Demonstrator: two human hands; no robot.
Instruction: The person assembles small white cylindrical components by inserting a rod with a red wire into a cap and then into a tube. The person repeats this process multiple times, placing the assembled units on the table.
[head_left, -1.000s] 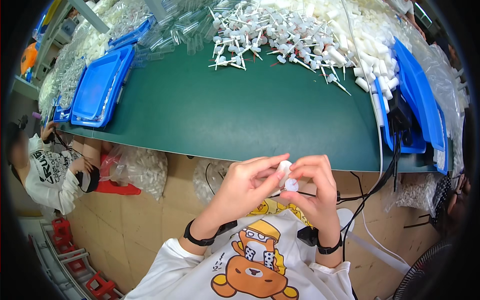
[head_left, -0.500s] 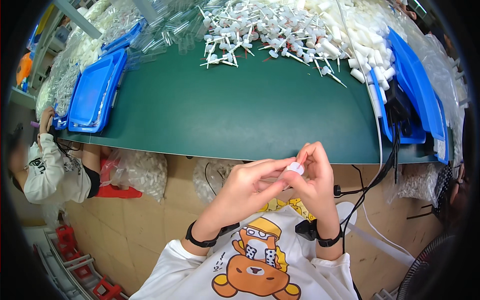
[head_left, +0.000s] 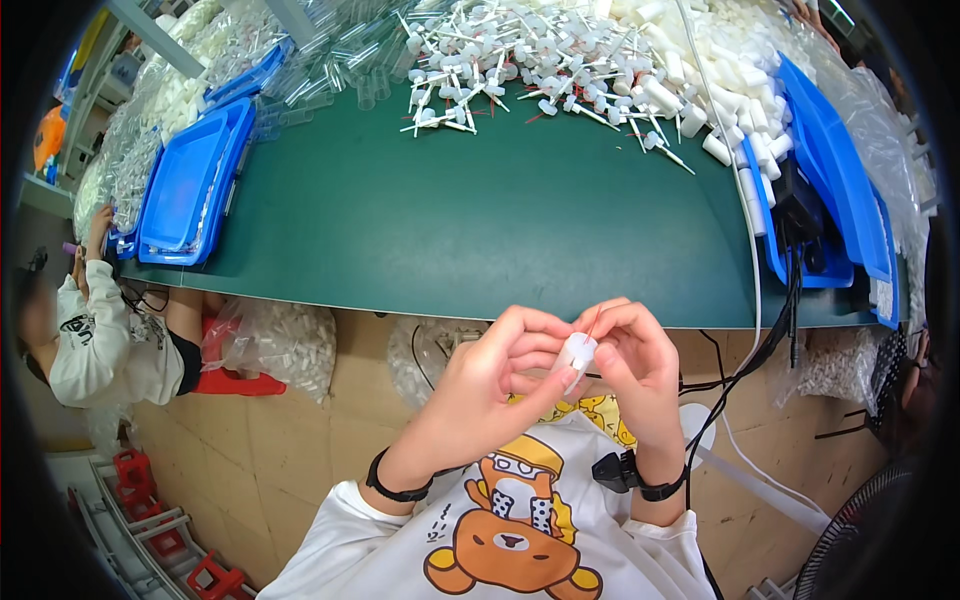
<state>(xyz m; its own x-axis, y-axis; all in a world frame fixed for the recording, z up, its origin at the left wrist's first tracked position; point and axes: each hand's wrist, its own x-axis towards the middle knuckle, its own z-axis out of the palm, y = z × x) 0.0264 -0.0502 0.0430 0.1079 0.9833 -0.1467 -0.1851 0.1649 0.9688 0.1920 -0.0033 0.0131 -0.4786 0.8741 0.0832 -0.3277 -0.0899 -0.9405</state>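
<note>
1. Head view, writing: noted small dark characters (head_left: pixel 437 525) beside a bear print (head_left: pixel 510 545) on the wearer's white shirt; dark lettering (head_left: pixel 78 325) on a seated co-worker's top, too small to read.
2. Containers: nested blue trays (head_left: pixel 185 190) at left on the green worktop (head_left: pixel 450 220); at right, a blue tray (head_left: pixel 825 275) with black device (head_left: pixel 797 205) and cables; below, a clear bag (head_left: pixel 290 345) of white pieces.
3. Left grip (head_left: pixel 490 370): narrow, holding a tilted white cylinder (head_left: pixel 577 352) before the worktop's near edge.
4. Right grip (head_left: pixel 645 375): curled beside cylinder and red strand (head_left: pixel 597 320); cannot tell if pinching.
</note>
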